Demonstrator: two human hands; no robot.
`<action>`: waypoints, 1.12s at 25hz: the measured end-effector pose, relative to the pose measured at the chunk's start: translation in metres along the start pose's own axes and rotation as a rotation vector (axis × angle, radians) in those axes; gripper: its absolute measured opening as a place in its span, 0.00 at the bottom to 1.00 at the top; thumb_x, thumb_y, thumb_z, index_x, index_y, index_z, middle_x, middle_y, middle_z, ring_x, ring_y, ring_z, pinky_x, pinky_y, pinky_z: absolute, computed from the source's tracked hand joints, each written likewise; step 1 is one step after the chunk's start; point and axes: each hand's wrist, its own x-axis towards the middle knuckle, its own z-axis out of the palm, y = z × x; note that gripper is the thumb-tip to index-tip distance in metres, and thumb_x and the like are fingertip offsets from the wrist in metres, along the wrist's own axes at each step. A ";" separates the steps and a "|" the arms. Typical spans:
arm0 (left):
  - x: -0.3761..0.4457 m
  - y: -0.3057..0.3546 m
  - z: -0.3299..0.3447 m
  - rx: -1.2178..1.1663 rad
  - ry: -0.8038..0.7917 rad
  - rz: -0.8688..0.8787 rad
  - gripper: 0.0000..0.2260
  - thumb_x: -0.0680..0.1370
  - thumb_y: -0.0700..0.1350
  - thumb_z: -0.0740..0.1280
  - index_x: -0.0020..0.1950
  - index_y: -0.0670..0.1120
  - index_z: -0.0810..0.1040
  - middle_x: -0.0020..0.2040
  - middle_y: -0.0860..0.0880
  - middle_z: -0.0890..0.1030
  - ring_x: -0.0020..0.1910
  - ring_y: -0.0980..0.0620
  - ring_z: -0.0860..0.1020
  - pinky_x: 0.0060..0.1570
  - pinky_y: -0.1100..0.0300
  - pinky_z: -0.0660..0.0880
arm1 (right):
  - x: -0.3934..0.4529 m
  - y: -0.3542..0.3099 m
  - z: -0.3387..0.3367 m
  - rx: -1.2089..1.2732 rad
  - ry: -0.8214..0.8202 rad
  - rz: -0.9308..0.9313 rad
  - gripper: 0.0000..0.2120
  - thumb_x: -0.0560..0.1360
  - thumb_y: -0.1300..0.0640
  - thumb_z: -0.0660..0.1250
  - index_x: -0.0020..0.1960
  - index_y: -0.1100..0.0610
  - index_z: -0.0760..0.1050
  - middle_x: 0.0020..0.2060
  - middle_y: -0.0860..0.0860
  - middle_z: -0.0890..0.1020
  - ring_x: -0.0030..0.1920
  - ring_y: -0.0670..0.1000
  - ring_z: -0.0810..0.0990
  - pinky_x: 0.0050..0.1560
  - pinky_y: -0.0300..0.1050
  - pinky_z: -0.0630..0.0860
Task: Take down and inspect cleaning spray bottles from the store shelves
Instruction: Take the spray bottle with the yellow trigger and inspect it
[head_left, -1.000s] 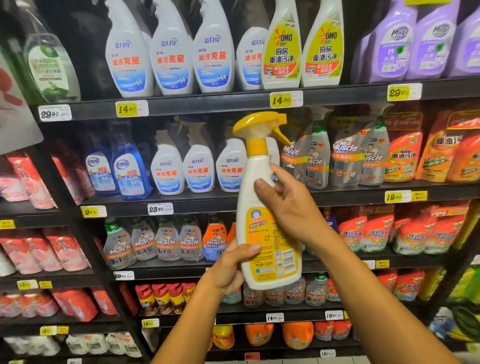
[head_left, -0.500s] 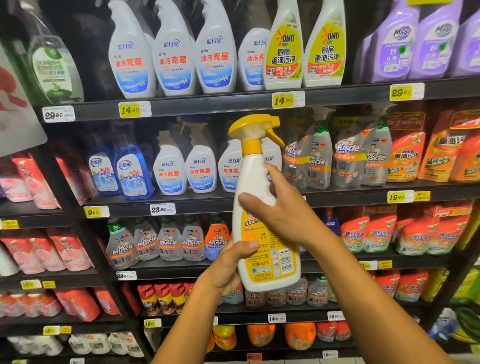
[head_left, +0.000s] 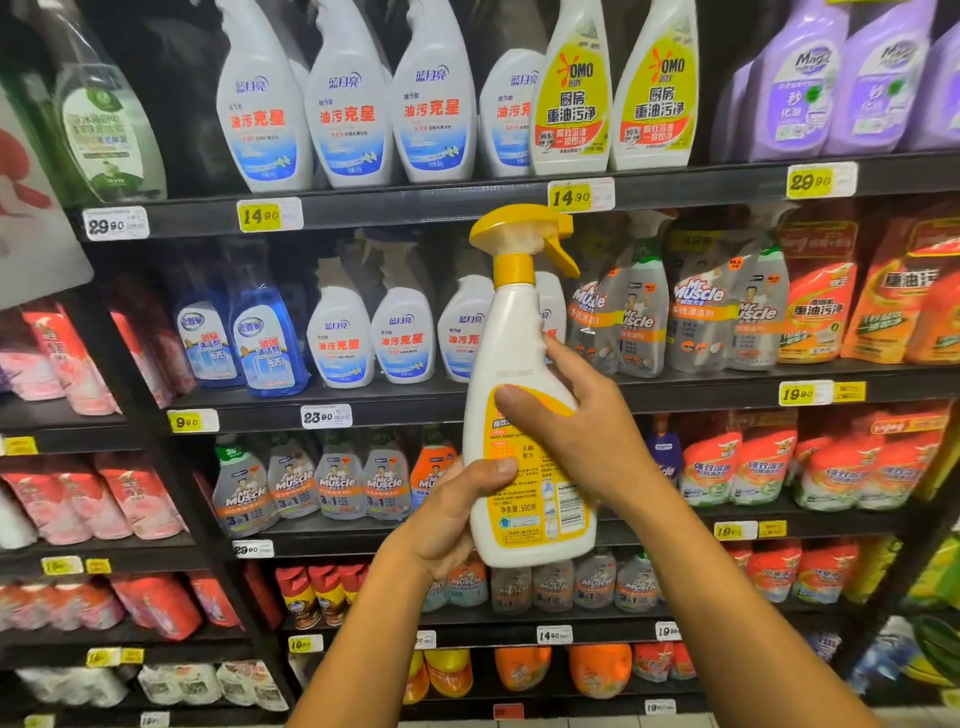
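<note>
A person is standing in front of dark store shelves (head_left: 395, 208), holding up a white spray bottle (head_left: 519, 364) with a yellow trigger head (head_left: 519, 234) and a yellow label (head_left: 540, 493). The bottle is standing nearly upright in the air, off the shelves, with its nozzle pointing right and the printed back of the label, barcode included, facing the person.

The left hand (head_left: 457, 514) is gripping the lower part of the bottle from the left, its thumb (head_left: 493, 470) lying across the front of the label and the other fingers wrapping round behind, out of sight. The right hand (head_left: 582, 421) is grasping the middle of the bottle from the right, with its thumb (head_left: 530, 402) pressing on the label's upper edge and its fingers curling round the far side.

Behind the bottle, white spray bottles with blue labels (head_left: 343, 338) are lining the second shelf, with Mr Muscle refill pouches (head_left: 696, 312) just to their right. On the top shelf, OMO bottles (head_left: 571, 93) are standing between white bottles and purple bottles (head_left: 810, 88). Yellow price tags (head_left: 571, 196) are showing along the shelf edges.
</note>
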 end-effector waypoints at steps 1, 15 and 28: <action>0.000 0.002 0.000 0.015 -0.008 0.003 0.37 0.56 0.53 0.84 0.61 0.44 0.78 0.57 0.41 0.83 0.56 0.41 0.82 0.55 0.46 0.80 | 0.001 -0.001 -0.002 0.084 -0.031 0.002 0.29 0.70 0.44 0.74 0.69 0.46 0.72 0.53 0.45 0.85 0.50 0.49 0.86 0.47 0.47 0.82; 0.001 0.018 0.008 0.043 -0.038 0.024 0.38 0.60 0.56 0.82 0.65 0.44 0.76 0.60 0.40 0.82 0.59 0.40 0.81 0.55 0.47 0.79 | -0.022 0.013 -0.003 0.456 -0.007 -0.034 0.29 0.72 0.53 0.76 0.70 0.51 0.70 0.56 0.54 0.84 0.55 0.56 0.85 0.47 0.46 0.82; 0.009 0.021 0.042 0.181 0.319 0.498 0.18 0.78 0.57 0.64 0.68 0.58 0.73 0.60 0.50 0.83 0.57 0.48 0.82 0.47 0.59 0.80 | -0.007 -0.003 -0.010 0.641 0.023 -0.009 0.28 0.75 0.61 0.64 0.74 0.55 0.64 0.60 0.57 0.82 0.57 0.59 0.83 0.52 0.50 0.81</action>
